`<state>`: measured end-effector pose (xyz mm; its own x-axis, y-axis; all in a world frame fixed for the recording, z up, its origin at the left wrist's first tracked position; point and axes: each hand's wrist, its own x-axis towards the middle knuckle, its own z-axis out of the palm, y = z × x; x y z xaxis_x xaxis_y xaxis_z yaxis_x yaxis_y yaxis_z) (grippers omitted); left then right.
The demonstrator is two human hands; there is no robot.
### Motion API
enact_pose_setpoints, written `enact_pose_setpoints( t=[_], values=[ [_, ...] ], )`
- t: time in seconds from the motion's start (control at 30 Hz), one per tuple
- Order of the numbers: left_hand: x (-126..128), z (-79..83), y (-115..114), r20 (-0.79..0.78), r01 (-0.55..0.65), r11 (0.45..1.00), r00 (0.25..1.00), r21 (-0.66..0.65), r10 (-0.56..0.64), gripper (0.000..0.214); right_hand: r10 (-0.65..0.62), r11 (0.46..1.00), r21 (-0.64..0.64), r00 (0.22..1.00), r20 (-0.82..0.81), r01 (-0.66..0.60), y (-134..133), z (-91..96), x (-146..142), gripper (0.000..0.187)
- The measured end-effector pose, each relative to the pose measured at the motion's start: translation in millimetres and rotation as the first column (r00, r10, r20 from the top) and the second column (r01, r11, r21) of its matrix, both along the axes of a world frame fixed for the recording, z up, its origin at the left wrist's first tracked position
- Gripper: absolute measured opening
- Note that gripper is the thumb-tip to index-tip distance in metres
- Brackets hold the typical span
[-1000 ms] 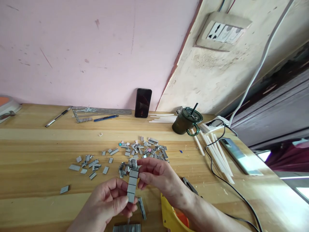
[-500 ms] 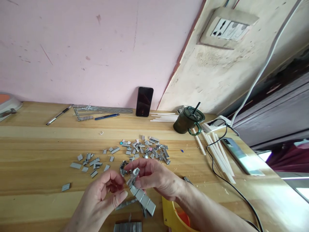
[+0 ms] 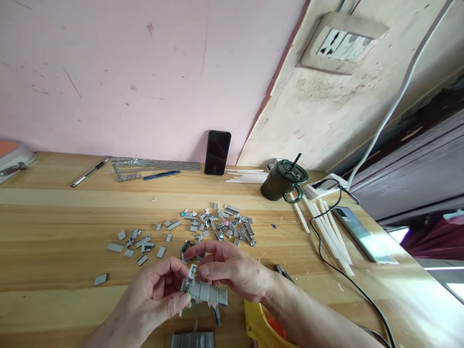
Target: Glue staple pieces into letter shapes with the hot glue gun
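Note:
A chain of flat grey metal links (image 3: 208, 293) is held between my two hands, low in the middle of the view. My left hand (image 3: 154, 295) pinches its left end with thumb and bent fingers. On the other side, my right hand (image 3: 235, 270) has its thumb against a small upright metal piece (image 3: 193, 271) at the top of that end, with the index finger arched above. Its other fingers are partly hidden behind the chain. Another set of joined grey links (image 3: 194, 340) lies at the bottom edge.
Loose grey metal links (image 3: 208, 222) are scattered beyond my hands. A yellow container (image 3: 255, 321) stands under my right forearm, near dark-handled pliers (image 3: 284, 273). Farther back are a propped phone (image 3: 217, 152), a lidded mug (image 3: 277, 181), white strips (image 3: 328, 234) and a black cable (image 3: 319, 246).
The chain has turned from slanting down to the right to lying nearly level. My left thumb and fingers have closed on its left end; earlier they were apart from it.

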<state>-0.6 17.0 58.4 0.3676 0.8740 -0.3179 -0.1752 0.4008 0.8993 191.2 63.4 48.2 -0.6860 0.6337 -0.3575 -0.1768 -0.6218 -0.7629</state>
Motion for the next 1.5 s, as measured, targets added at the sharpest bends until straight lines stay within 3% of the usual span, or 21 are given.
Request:
enact_pose_setpoints(
  t=[0.17, 0.47, 0.6, 0.73, 0.83, 0.97, 1.17, 1.27, 1.37, 1.5],
  values=[
    [-2.1, -2.6, 0.2, 0.06, 0.024, 1.0, 0.998, 0.012, -0.025, 0.024, 0.092, 0.996, 0.001, 0.992, -0.087, -0.092, -4.1, -6.3, -1.6, 0.049],
    [-10.2, -7.5, 2.8, 0.122, 0.049, 0.998, 0.992, -0.031, -0.045, 0.022, 0.065, 0.997, -0.038, 0.989, -0.131, -0.07, -11.6, -0.6, -7.0, 0.052],
    [-13.2, -7.2, 3.1, 0.094, -0.054, 0.998, 0.994, -0.028, 0.057, 0.023, 0.058, 0.998, 0.003, 0.996, -0.073, -0.058, -12.4, 0.6, -2.7, 0.055],
    [-25.2, -11.1, 8.9, -0.048, -0.182, 0.982, 0.982, 0.057, 0.185, 0.025, -0.003, 1.0, 0.025, 1.0, 0.007, 0.003, -13.6, 0.7, 6.0, 0.055],
    [-40.1, -13.5, 23.2, -0.145, -0.383, 0.913, 0.904, 0.138, 0.402, 0.031, -0.082, 0.994, 0.073, 0.993, 0.088, 0.076, -16.0, 2.5, 13.9, 0.052],
    [-62.9, -13.4, 53.0, -0.189, -0.47, 0.85, 0.836, 0.237, 0.515, 0.037, -0.103, 0.986, 0.143, 0.983, 0.149, 0.081, -19.7, 4.6, 21.5, 0.052],
    [-88.2, -17.0, 90.7, -0.295, -0.451, 0.821, 0.779, 0.349, 0.553, 0.041, -0.064, 0.98, 0.195, 0.977, 0.204, 0.024, -21.2, 5.9, 22.2, 0.054],
    [-95.6, -22.2, 102.6, -0.363, -0.395, 0.836, 0.768, 0.381, 0.528, 0.03, -0.045, 0.975, 0.22, 0.972, 0.229, -0.007, -20.6, 4.3, 22.6, 0.056],
    [-101.1, -25.8, 108.2, -0.43, -0.33, 0.866, 0.766, 0.376, 0.479, 0.018, -0.027, 0.976, 0.217, 0.968, 0.249, -0.029, -20.7, 2.7, 23.9, 0.057],
    [-104.9, -28.9, 106.1, -0.452, -0.286, 0.89, 0.781, 0.355, 0.431, 0.019, -0.018, 0.977, 0.21, 0.963, 0.269, -0.041, -20.7, 2.6, 24.5, 0.057]
  ],
)
